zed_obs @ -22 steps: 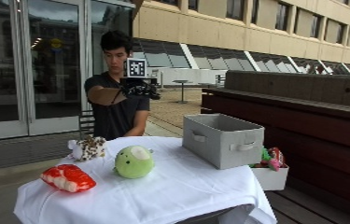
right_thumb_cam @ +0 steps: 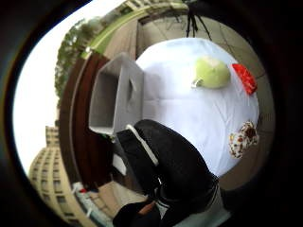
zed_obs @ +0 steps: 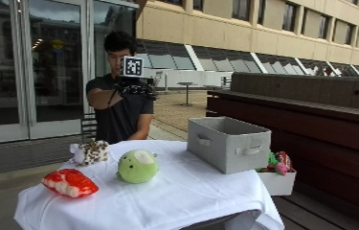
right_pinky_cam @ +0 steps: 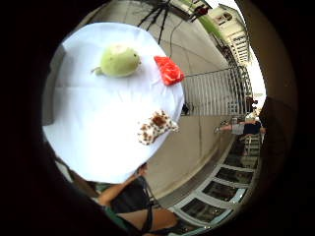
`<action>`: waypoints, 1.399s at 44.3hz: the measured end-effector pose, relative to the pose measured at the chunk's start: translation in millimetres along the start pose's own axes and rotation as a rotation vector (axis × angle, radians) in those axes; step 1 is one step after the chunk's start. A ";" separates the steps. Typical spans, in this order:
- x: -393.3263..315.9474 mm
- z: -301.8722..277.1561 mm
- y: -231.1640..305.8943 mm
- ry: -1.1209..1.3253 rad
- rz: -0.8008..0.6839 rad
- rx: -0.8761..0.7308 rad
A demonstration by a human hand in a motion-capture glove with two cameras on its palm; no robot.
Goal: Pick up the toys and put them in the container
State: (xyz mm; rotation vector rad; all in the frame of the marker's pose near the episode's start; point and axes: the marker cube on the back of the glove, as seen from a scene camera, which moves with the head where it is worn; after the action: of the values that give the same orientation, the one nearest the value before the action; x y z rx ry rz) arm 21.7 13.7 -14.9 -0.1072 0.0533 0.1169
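Outside view: my gloved right hand [zed_obs: 136,89] is up at chest height, grip unreadable, spotted toy [zed_obs: 90,151] lying nearest, below on the table [zed_obs: 185,196].

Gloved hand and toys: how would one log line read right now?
gloved hand raised, empty | green toy, red toy, spotted toy on table | container untouched

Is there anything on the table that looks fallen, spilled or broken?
Nothing stands out. The red toy, green toy and spotted toy lie apart on the white cloth, and the grey container stands upright.
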 end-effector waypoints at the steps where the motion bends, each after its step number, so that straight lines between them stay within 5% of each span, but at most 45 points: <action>1: 8.3 -2.0 2.3 0.007 -0.054 0.011; 14: 115.5 -16.2 18.6 0.020 -0.040 0.050; 34: 188.4 93.3 -1.0 -0.019 -0.080 0.149; 45: 195.4 169.9 8.3 -0.047 -0.051 0.049; 62: 202.9 231.3 30.2 -0.029 -0.029 -0.319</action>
State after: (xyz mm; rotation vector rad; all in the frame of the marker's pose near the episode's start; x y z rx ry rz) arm 230.2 91.9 199.7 -0.4241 0.0034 0.0968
